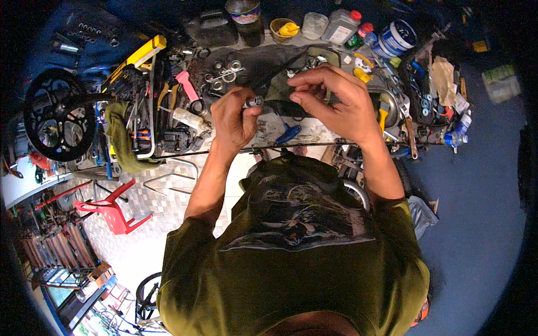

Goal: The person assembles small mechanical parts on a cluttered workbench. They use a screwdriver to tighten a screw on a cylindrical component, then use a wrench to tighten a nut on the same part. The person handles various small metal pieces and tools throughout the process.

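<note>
My left hand is closed around a small metal cylindrical part, whose round end shows beside the thumb. Across from it, my right hand hovers over the workbench with the thumb and forefinger apart and the other fingers curled; I see nothing between them. Below and between the hands, a blue-handled tool with a thin shaft lies near the bench's front edge. Beyond the left hand, several metal rings and wrenches rest on a dark mat.
Tools crowd the bench's left side, including a pink-handled tool and a green cloth. Containers line the back, among them a white bucket. A black wheel stands at far left, a red chair on the floor.
</note>
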